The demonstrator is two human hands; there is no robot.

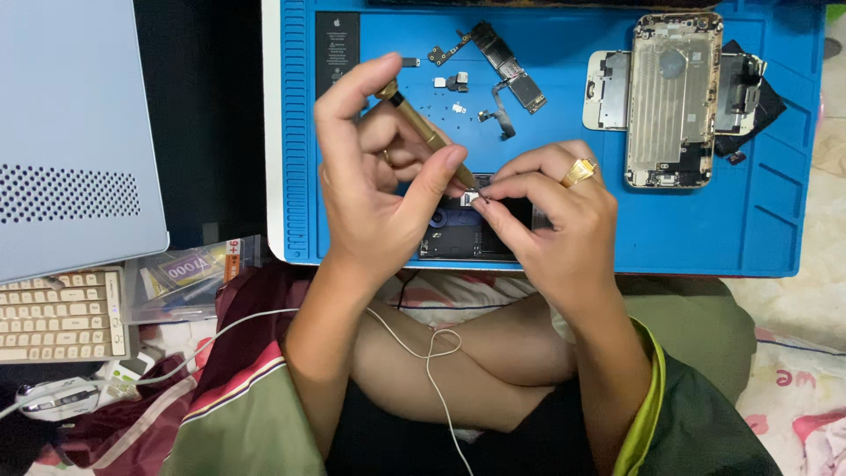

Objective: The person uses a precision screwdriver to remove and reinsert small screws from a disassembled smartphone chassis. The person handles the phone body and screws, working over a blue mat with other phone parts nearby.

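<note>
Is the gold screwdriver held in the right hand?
No, the left hand holds the gold screwdriver; the right hand pinches a small part.

blue ribbed mat [758,220] | gold screwdriver [423,128] | gold ring [579,172] | white cable [423,348]

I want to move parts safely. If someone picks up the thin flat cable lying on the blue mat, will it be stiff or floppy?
The flat cable looks thin and bent, so probably floppy and very light. Its narrow strip seems fragile. On the blue mat, a push would likely slide it.
</note>
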